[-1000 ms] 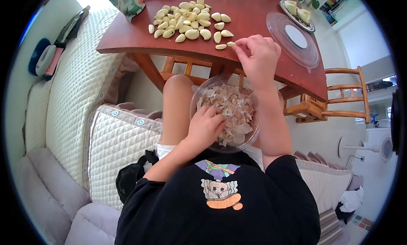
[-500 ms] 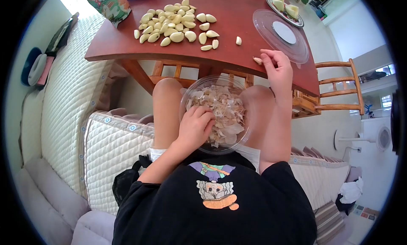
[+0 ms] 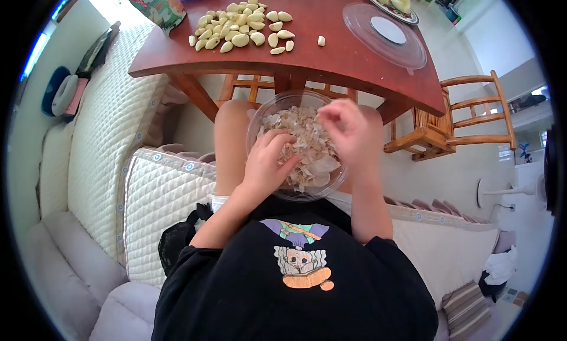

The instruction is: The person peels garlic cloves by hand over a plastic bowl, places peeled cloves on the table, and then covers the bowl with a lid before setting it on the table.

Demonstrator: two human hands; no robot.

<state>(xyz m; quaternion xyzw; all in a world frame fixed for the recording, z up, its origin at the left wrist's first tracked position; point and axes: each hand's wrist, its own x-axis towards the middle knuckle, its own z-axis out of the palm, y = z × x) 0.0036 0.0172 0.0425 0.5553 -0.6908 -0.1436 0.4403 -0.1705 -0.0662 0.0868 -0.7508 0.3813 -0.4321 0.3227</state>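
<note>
A clear plastic bowl (image 3: 258, 113) full of papery garlic skins (image 3: 316, 173) rests across my thighs. My left hand (image 3: 269, 161) is over the left part of the skins, thumb and fingers apart, with nothing seen held. Above the bowl's right side is my right hand (image 3: 345, 128), its fingers pinched together and slightly blurred. A garlic clove seems to be in that pinch, mostly hidden by the fingers. On the table lies a pile of peeled garlic cloves (image 3: 236, 25), with several spread to its right and a single clove (image 3: 321, 41) farther right.
The red wooden table (image 3: 331, 63) has its front edge just past my knees. A clear round lid (image 3: 413, 54) and a plate (image 3: 413, 16) with pale cut pieces are at its right. A colourful bag (image 3: 159, 7) stands at back left. A wooden chair (image 3: 431, 137) is on the right.
My right hand has left the table edge and come down to the bowl; the clove by its fingers is gone from the table. My left hand has opened its thumb outward.
</note>
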